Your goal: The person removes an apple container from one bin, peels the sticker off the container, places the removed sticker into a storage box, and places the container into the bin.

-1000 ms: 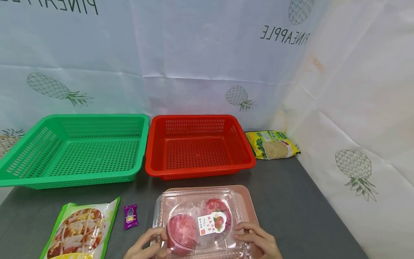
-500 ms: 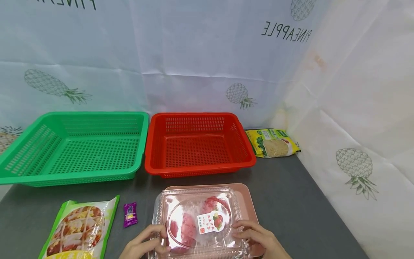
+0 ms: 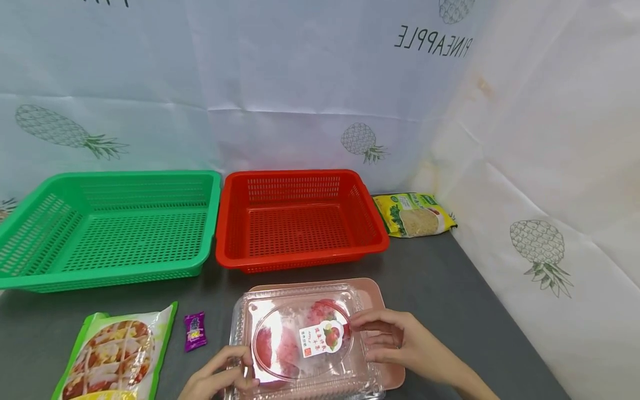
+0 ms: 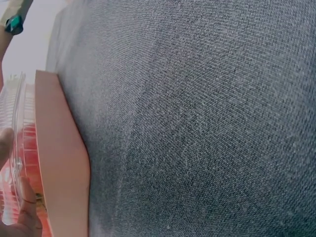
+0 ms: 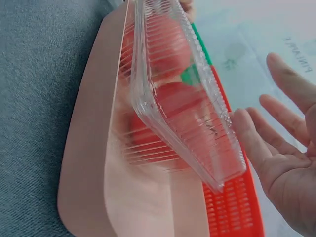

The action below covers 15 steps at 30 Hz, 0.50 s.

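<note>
A clear plastic clamshell box (image 3: 345, 364) with red apples (image 3: 272, 350) and a white label (image 3: 320, 339) lies tilted in a pink tray (image 3: 371, 294), seen from the side in the right wrist view. At its left edge my left hand (image 3: 212, 378) grips the rim, with thumb and a finger (image 4: 27, 202) on either side of it in the left wrist view. My right hand (image 3: 392, 341) is over the box's right edge, fingers spread and loosely bent. In the right wrist view its fingertips (image 5: 242, 118) are close to the lid; contact is unclear.
Behind stand a green basket (image 3: 135, 239) and a red basket (image 3: 300, 230). A yellow bag (image 3: 417, 216) lies at the back right. To the left are a green-and-white food bag (image 3: 112, 355) and a small purple packet (image 3: 195, 331). A white patterned cloth (image 3: 280, 139) hangs behind.
My right hand has shifted up from the box's right side and turned, showing more of its forearm. The left hand stays at the left edge. The view has moved slightly.
</note>
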Motion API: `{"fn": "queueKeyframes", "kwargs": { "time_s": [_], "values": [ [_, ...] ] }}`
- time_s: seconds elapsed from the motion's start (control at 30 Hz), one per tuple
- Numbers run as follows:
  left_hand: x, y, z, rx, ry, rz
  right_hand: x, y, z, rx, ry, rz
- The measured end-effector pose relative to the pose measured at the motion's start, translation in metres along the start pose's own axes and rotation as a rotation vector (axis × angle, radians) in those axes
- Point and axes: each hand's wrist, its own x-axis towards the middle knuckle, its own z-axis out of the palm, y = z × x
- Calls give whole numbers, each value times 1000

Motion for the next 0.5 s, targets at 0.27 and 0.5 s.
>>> {"fn": "queueKeyframes", "kwargs": {
  "time_s": [0.27, 0.5],
  "values": [
    [2, -2, 1, -54, 2, 93, 21, 1, -2, 58, -32, 86],
    [2, -1, 1, -38, -2, 79, 27, -1, -1, 84, -103, 41]
  ]
}}
